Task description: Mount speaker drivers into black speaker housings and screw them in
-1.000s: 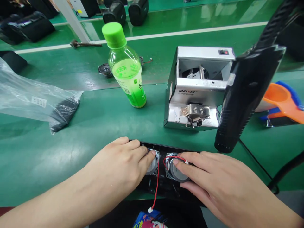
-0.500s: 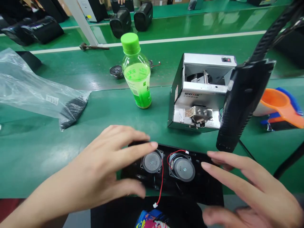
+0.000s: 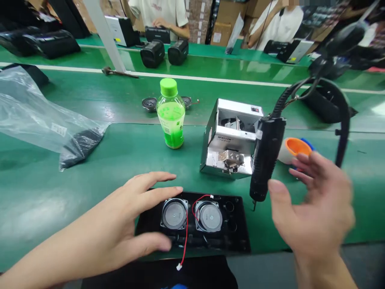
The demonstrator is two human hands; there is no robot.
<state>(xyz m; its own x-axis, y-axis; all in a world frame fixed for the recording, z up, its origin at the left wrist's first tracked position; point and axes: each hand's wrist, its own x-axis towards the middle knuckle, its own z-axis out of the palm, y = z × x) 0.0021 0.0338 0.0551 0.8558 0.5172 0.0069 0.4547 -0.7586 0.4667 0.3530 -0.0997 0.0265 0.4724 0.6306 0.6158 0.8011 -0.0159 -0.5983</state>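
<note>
A black panel (image 3: 239, 239) lies at the front edge of the bench. On it sit a left speaker driver (image 3: 174, 215) and a right speaker driver (image 3: 211, 217), each with a red wire; the left one's wire hangs past the panel's front edge. My left hand (image 3: 135, 218) is over the panel's left end, fingers spread and holding nothing. To the right of the panel hangs a black electric screwdriver (image 3: 264, 158), bit downward. Beside it my right hand (image 3: 315, 204) is raised, thumb and fingers apart; a gap seems to remain between thumb and screwdriver.
A silver screw feeder machine (image 3: 230, 138) stands behind the panel. A green-capped bottle (image 3: 171, 116) is left of it, with loose speaker drivers (image 3: 149, 104) behind. An orange tape dispenser (image 3: 296, 146) sits at right, a plastic bag (image 3: 51, 116) at left. Co-workers (image 3: 164, 18) are across the line.
My right hand has moved from the panel's right end up and beside the screwdriver. My left hand stays at the panel's left end. The view has tilted up, showing more of the background.
</note>
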